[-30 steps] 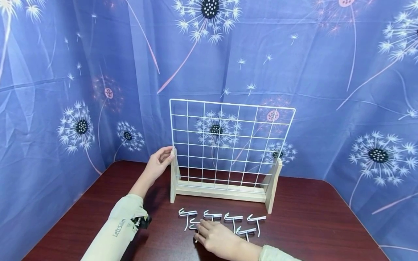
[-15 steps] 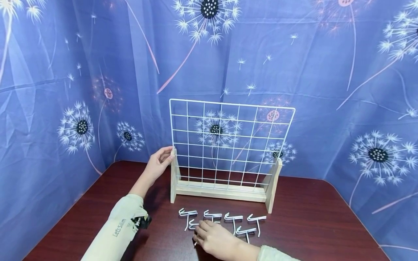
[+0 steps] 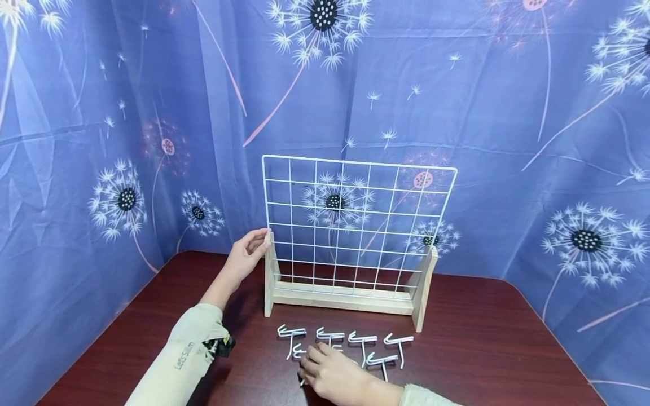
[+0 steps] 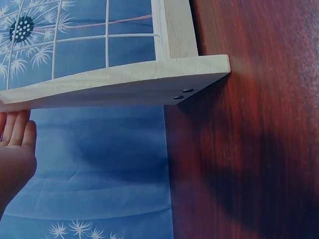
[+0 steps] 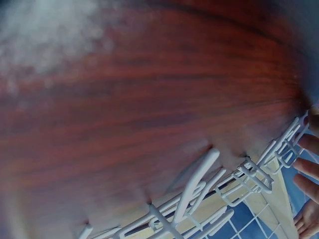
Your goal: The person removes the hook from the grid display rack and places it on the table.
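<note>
My left hand (image 3: 246, 254) holds the upper part of the left wooden upright (image 3: 269, 282) of a stand carrying a white wire grid (image 3: 342, 231). Fingers of that hand (image 4: 17, 154) rest against the upright's outer face in the left wrist view. My right hand (image 3: 332, 375) is low over the table, its curled fingers on a white wire hook (image 3: 298, 354). Much of this hook is hidden under the hand. White hooks crowd the lower right wrist view, with a prong (image 5: 197, 174) closest to the camera.
A back row of white hooks, from a left one (image 3: 291, 331) to a right one (image 3: 399, 339), lies before the stand's wooden crossbar (image 3: 342, 301). Another hook (image 3: 382, 359) is right of my right hand. Blue dandelion-print cloth (image 3: 487, 197) hangs around the dark red table (image 3: 487, 349).
My right hand has shifted slightly left and toward the front edge, and the hook under its fingers has moved with it. The left hand stays on the upright.
</note>
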Tool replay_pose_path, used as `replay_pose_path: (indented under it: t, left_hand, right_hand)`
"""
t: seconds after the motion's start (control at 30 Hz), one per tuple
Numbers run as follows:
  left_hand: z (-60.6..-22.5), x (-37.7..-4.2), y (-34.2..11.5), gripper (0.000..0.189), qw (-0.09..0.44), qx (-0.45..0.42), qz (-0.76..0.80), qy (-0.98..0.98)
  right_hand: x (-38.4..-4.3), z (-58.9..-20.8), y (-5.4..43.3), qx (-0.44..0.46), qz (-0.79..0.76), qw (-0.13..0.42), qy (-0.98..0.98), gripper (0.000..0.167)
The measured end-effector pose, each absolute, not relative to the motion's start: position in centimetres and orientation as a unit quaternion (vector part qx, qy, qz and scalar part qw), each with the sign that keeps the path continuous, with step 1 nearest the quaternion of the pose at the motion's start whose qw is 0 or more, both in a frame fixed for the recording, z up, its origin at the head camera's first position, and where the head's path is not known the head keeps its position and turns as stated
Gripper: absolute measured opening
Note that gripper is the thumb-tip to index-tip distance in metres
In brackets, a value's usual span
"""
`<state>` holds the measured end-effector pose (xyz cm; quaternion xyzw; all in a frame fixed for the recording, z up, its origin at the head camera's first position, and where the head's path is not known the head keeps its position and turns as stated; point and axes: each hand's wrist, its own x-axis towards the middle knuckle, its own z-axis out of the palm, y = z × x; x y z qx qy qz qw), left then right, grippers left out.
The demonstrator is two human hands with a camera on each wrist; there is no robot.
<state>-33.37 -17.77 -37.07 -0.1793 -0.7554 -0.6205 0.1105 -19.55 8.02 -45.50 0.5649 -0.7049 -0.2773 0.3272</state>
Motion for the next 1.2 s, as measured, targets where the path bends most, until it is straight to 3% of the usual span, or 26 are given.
replay_pose_path:
  t: [0.87, 1.03, 1.2]
  left_hand:
    - [-37.4, -32.6, -16.5, 0.055, 0.130, -0.174, -0.626, -0.749]
    - [-36.7, -31.6, -16.7, 0.052, 0.115, -0.133, -0.609, -0.773]
    - [-35.8, -30.0, -17.2, 0.043, 0.103, -0.072, -0.598, -0.791]
  right_hand:
    - [-19.0, -45.4, 8.6, 0.574, -0.271, 0.337, -0.695, 0.036]
    - [-18.6, -44.5, 9.7, 0.563, -0.188, 0.364, -0.718, 0.029]
    - [-18.3, -42.7, 11.9, 0.500, -0.039, 0.392, -0.771, 0.033]
